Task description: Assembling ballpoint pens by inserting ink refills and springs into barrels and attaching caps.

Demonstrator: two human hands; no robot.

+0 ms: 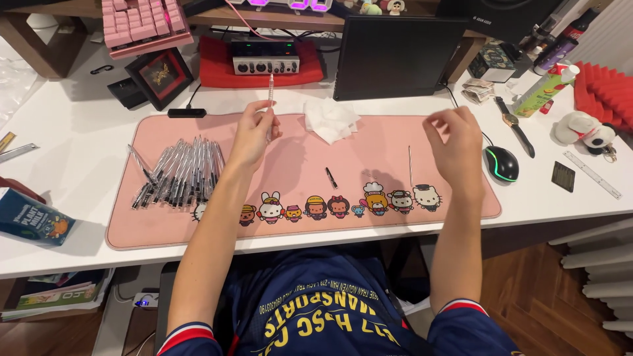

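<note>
Above the mat, left hand (254, 135) pinches pen barrel (270, 89).

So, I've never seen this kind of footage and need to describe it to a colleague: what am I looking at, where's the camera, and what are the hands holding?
There is no machine here. A camera worn on a person's head looks down at their own two bare hands over a white desk. On it lies a pink desk mat with cartoon animals. The left hand holds a clear plastic pen barrel upright. The right hand hovers, fingers curled; nothing shows in it. A pile of clear pens lies at the left; a small black pen part and a thin ink refill lie between the hands.
</note>
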